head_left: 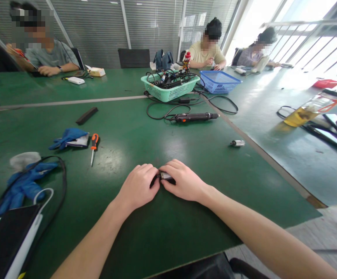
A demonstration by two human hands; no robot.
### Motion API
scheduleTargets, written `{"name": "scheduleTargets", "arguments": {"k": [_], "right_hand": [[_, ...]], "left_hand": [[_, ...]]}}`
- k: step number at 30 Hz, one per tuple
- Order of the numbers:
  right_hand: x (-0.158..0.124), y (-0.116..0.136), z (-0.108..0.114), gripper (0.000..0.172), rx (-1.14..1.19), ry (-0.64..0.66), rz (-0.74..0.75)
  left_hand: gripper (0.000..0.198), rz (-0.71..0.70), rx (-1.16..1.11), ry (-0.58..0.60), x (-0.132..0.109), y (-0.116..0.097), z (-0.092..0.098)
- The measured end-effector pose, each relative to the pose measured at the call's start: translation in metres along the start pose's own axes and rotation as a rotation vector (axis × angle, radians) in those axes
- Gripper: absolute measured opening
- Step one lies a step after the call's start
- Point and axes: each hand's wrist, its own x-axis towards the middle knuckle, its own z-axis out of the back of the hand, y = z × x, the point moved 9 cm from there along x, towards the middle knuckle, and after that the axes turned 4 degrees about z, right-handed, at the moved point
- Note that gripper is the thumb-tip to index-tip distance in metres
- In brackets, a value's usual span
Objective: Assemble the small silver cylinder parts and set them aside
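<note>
My right hand (183, 180) is closed round a small silver cylinder (165, 176) that looks like a small motor, held low over the green table. From the other side, my left hand (141, 185) has its thumb and fingers curled in at the cylinder's dark left end. Whatever lies inside the left fingers is mostly hidden. A similar small silver cylinder (237, 143) with a black end lies on the table to the right. Farther left rests an orange-handled screwdriver (94, 142), its tip towards me.
Beyond my hands lies a black electric screwdriver (196, 117) with its cable. Behind it stand a green basket (172, 93) of tools and a blue basket (220, 83). Blue gloves (26, 186) and a black device (10, 236) are at left; a bottle (302, 113) is at right. Several people sit across the table.
</note>
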Motion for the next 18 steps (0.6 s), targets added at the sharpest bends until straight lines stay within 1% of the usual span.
{"name": "scheduleTargets", "arguments": {"k": [18], "right_hand": [[-0.0003,0.0000,-0.0004,0.022,-0.005,-0.004,0.001]], "left_hand": [[0.012,0.004,0.023,-0.017,-0.0007,0.0012,0.0001]]}}
